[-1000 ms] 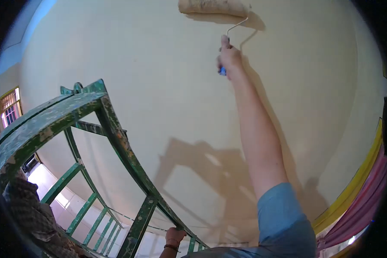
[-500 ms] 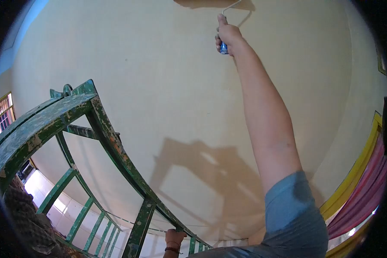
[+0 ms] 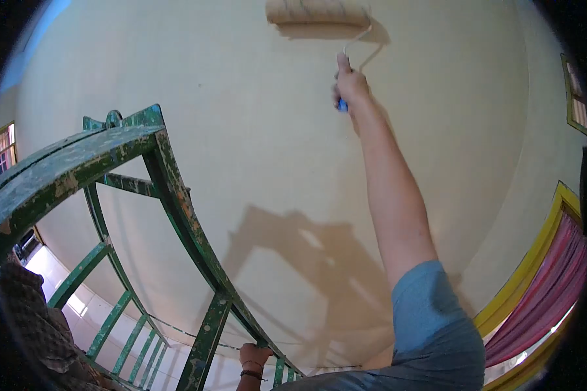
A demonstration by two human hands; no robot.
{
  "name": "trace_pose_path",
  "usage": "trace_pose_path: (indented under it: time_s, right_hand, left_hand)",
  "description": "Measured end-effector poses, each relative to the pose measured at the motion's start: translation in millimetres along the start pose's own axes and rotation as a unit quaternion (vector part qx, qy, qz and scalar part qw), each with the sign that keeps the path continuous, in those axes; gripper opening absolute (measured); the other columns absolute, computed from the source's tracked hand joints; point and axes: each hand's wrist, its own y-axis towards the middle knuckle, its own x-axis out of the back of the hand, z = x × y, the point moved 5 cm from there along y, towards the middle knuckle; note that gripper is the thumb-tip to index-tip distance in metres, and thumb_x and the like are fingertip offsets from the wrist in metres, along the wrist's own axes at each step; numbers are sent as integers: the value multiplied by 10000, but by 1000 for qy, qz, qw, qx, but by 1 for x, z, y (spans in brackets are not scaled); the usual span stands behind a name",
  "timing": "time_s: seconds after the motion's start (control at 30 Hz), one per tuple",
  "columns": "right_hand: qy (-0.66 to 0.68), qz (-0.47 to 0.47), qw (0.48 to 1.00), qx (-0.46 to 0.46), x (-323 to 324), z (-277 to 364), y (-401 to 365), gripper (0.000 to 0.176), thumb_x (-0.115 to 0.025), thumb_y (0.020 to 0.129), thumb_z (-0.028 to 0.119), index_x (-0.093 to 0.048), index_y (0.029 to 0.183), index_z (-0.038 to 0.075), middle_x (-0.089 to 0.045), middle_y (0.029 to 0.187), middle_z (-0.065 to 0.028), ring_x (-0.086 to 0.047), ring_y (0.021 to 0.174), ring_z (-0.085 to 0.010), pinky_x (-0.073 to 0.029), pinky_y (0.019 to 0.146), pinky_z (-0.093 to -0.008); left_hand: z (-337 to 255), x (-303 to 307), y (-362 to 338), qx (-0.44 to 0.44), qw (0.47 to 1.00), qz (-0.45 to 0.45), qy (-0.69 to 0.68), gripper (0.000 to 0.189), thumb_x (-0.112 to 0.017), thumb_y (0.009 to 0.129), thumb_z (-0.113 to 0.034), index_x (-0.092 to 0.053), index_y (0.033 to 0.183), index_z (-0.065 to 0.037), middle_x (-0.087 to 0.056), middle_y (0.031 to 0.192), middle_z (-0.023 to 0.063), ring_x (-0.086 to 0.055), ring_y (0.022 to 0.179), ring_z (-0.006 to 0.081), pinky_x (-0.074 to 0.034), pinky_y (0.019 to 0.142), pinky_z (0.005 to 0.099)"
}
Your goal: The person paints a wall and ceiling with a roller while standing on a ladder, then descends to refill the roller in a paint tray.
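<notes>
Roller point(image 3: 317, 12) is held by right hand point(image 3: 351, 86), green ladder point(image 3: 192, 227) by left hand point(image 3: 254, 356); even pressure on wall point(image 3: 274, 137) is advised

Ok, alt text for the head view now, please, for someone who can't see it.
The right grip holds a paint roller raised high at a pale wall. The left grip is on a worn green ladder at left; a pink curtain hangs in a yellow frame at lower right.
</notes>
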Motion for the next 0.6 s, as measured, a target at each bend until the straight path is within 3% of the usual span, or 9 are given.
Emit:
trace_pose_path:
  time_s: [0.17, 0.27, 0.33, 0.4, 0.43, 0.5, 0.6]
  right_hand:
    - [-19, -35, 999, 23, -15, 8, 28, 648, -372, 895, 585, -534, 691, -8, -532, 544, -126, -539, 435, -236, -437, 422, -384]
    - [-77, -75, 993, 54, -21, -59, 2, 716, -350, 895, 592, -563, 727, -70, -595, 640, -242, -569, 499, -336, -466, 542, -435]
    - [-85, -64, 994, 21, -28, -94, -58, 735, -345, 895, 591, -572, 756, -94, -593, 665, -274, -571, 538, -381, -468, 619, -449]
    - [-80, -93, 991, 45, -34, -152, -80, 685, -369, 892, 591, -557, 721, -45, -574, 559, -179, -549, 451, -300, -461, 494, -419]
    - [-81, -92, 991, 44, -29, -145, -96, 685, -369, 892, 591, -557, 721, -45, -574, 559, -179, -549, 451, -300, -461, 494, -419]
    - [81, 24, 994, -62, -18, -112, -127, 589, -413, 887, 579, -504, 691, 31, -502, 490, -77, -485, 359, -189, -401, 355, -346]
    - [82, 35, 996, 12, 12, -64, -98, 540, -404, 883, 595, -406, 641, 112, -418, 468, -4, -409, 308, -119, -329, 273, -296]
  left_hand:
    - [0, 1, 3, -9, 1000, -3, 12, 431, -768, 501, -348, -690, 744, -1, -665, 796, 199, -654, 793, 318, -528, 712, 377]
    - [9, -7, 10, -19, 1000, -4, 3, 463, -792, 485, -355, -675, 721, 25, -660, 765, 209, -656, 744, 315, -531, 680, 372]
    - [8, -11, 10, -40, 999, -9, -1, 491, -813, 471, -357, -660, 698, 51, -656, 739, 216, -656, 702, 312, -533, 653, 366]
    - [4, -3, 5, -9, 999, -26, -25, 419, -788, 490, -325, -688, 722, 9, -664, 763, 203, -660, 747, 310, -532, 676, 380]
    - [3, -1, 2, -8, 999, -25, -25, 419, -788, 490, -325, -688, 722, 9, -664, 763, 203, -660, 747, 310, -532, 676, 380]
    - [0, 4, -3, -3, 999, -24, -41, 414, -792, 488, -319, -687, 715, 11, -664, 763, 205, -660, 746, 312, -531, 671, 378]
    - [-2, 3, -1, -1, 999, -30, -40, 413, -793, 485, -314, -685, 711, 13, -664, 757, 204, -660, 742, 316, -531, 668, 376]
